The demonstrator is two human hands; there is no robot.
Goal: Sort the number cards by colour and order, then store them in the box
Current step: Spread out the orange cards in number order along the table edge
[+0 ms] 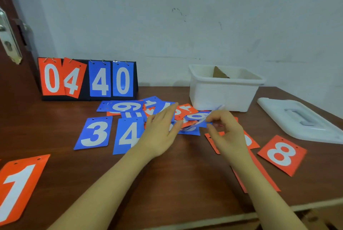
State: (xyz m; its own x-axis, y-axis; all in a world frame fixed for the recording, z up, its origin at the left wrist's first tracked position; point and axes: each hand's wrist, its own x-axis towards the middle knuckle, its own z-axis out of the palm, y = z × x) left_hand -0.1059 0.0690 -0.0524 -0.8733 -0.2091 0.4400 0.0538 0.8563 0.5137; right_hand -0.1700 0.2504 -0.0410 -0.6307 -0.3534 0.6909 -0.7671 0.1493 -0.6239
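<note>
Pale bluish-white wall (185, 16) fills most of view, kinda scuffed, few dark smudges near middle and faint marks off to right. Dark reddish-brown wooden table (167, 183) pushed right up against it, wood grain visible, lighter edge strip along front near bottom right. Far left, dark brown door (11, 85) with silver metal handle and lock plate (8, 38), plate looks chipped at bottom. Light soft and even, no hard shadows, slight sheen on tabletop.
</note>
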